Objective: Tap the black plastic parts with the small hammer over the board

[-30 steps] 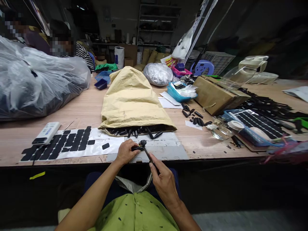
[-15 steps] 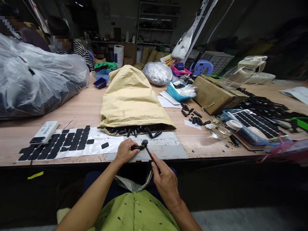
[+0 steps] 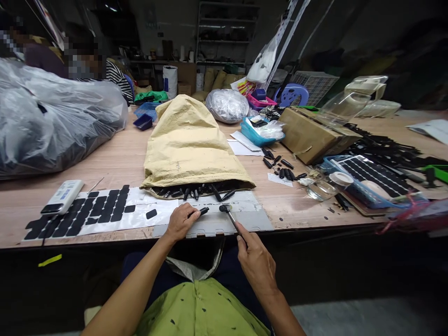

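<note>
My left hand [image 3: 181, 221] is closed on a small black plastic piece [image 3: 203, 211] that rests on a grey metal plate [image 3: 245, 219] at the table's front edge. My right hand [image 3: 257, 261] grips the handle of a small hammer; its round head [image 3: 222, 208] sits just right of the black piece, a small gap between them. Just behind lies a tan sack [image 3: 189, 144] on its side, its open mouth full of several more black pieces [image 3: 196, 191].
A white sheet with several black foam pads [image 3: 87, 212] and a white remote [image 3: 63, 196] lie to the left. A big clear bag [image 3: 52, 121], a cardboard box [image 3: 311, 133], solar panels [image 3: 371, 175] and loose black parts [image 3: 285, 172] crowd the table. Two people sit at far left.
The hammer head has moved right, off the black piece in my left hand. My right hand shifted right with it. The left hand stayed almost in place.
</note>
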Demonstrator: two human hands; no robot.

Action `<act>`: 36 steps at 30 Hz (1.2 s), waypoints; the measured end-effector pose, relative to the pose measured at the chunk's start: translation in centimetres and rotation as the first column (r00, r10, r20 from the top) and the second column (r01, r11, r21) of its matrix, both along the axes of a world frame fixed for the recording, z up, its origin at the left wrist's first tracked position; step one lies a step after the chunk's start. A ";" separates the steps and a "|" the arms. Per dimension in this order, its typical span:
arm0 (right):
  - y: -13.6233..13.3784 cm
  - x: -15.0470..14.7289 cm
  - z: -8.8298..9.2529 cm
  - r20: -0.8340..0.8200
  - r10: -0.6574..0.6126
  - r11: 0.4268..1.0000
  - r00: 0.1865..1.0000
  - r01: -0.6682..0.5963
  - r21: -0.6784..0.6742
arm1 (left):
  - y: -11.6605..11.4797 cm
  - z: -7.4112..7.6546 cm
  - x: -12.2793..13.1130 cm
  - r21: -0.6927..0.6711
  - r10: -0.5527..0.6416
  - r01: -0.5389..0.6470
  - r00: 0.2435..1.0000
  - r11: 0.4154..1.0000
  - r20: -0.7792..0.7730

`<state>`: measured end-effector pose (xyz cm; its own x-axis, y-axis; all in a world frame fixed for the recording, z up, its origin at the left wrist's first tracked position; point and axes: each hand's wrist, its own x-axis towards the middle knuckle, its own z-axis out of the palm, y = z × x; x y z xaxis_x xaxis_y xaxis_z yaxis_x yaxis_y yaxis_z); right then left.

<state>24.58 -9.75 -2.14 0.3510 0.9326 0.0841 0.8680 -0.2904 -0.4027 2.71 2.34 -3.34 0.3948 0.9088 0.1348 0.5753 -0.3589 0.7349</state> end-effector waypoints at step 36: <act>0.2 -0.7 -2.3 -0.123 0.075 0.997 0.990 -0.071 0.036 | -0.8 0.8 -0.4 0.103 -0.020 0.018 1.000 0.994 0.017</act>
